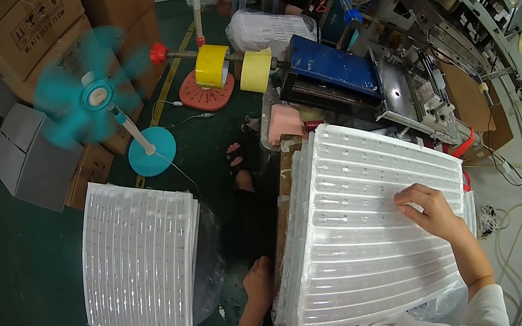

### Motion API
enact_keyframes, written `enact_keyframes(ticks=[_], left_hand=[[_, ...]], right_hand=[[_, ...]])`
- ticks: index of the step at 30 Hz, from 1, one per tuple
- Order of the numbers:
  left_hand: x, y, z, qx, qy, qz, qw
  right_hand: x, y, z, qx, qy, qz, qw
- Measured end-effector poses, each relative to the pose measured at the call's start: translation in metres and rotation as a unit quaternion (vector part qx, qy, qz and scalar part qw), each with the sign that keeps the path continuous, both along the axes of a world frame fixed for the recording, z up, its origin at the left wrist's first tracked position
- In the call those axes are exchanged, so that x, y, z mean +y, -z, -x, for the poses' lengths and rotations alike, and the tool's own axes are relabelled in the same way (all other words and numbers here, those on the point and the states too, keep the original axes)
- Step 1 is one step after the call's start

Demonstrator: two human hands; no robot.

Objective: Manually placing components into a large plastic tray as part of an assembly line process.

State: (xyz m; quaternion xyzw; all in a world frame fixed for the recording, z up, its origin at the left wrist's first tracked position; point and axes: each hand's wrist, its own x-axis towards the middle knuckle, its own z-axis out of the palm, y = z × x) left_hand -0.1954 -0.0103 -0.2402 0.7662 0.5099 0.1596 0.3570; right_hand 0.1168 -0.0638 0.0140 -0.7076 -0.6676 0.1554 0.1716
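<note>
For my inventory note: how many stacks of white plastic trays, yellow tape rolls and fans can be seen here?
Stacks of white plastic trays: 2
Yellow tape rolls: 2
Fans: 2 (teal fan, red-based fan)
Total: 6

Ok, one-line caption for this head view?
Right hand rests atop a stack of white plastic trays; left hand grips its edge.
</note>
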Motion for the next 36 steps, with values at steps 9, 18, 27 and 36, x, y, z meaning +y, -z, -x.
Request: enact_keyframes(ticks=[9,18,27,36], left_hand=[[-0.002,-0.003,0.007,-0.035,0.037,0.011,0.999],[-0.002,0.017,0.041,-0.037,0.17,0.09,0.981],[0.04,-0.143,-0.001,-0.251,-0.086,0.078,0.961],[0.025,-0.196,-0.067,-0.041,0.127,-0.295,0.946]], right_hand=[[-0.011,-0.004,0.002,0.001,0.0,-0.013,1.0],[-0.025,-0.013,-0.001,0.012,0.003,-0.054,0.998],[-0.036,-0.019,-0.003,0.017,-0.036,-0.115,0.993],[-0.076,-0.021,-0.018,0.007,-0.019,-0.139,0.99]])
